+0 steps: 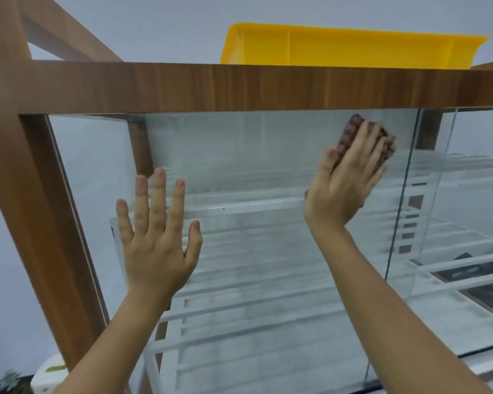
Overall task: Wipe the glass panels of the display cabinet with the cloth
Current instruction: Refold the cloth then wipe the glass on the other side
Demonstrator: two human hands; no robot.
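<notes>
The display cabinet has a wooden frame (239, 86) and a front glass panel (254, 155) with white slatted shelves behind it. My right hand (345, 177) presses a brown cloth (350, 132) flat against the upper right part of that panel, fingers straight; most of the cloth is hidden under the hand. My left hand (157, 234) lies flat on the left side of the same panel, fingers spread and straight, holding nothing.
A yellow plastic bin (325, 49) sits on top of the cabinet. A second glass panel (467, 194) continues to the right past a vertical glass edge. A wooden post (54, 223) frames the left side. A white patterned object (49, 373) is at the bottom left.
</notes>
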